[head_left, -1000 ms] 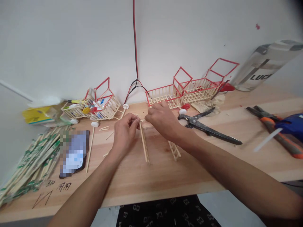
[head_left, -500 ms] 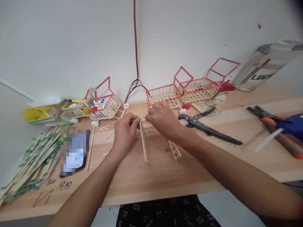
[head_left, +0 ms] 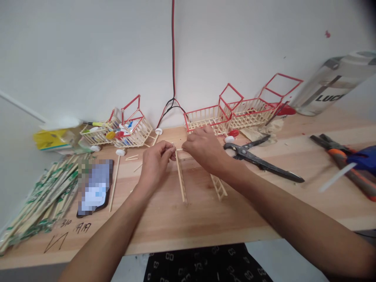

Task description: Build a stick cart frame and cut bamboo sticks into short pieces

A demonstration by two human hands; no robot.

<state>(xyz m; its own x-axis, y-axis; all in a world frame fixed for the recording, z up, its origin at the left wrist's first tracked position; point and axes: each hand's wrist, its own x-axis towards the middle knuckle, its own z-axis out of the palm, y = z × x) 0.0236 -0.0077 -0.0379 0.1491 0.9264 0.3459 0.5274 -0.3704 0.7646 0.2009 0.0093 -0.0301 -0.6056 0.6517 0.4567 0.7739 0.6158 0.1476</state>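
Observation:
My left hand (head_left: 157, 162) is closed in a pinch at the far end of a long wooden stick (head_left: 181, 180), which slants toward me over the table. Close on its right, my right hand (head_left: 202, 148) pinches a short thin wooden stick (head_left: 179, 149) that reaches across to the long stick's top. Both sets of fingertips nearly meet; how the two sticks join is too small to tell. From under my right wrist sticks out a small ladder-like piece of sticks (head_left: 219, 188), its far part hidden by the hand.
Stick-built carts with red trim, a left one (head_left: 138, 131) and a right one (head_left: 207, 119), stand along the wall. Black shears (head_left: 255, 158) and orange-handled pliers (head_left: 343, 160) lie right. A phone (head_left: 95, 188), wrapped chopsticks (head_left: 44, 199) and a loose stick (head_left: 114, 184) lie left.
The whole view has shifted slightly, so the table's things appear a little further right. Both hands keep nearly the same pose at the sticks.

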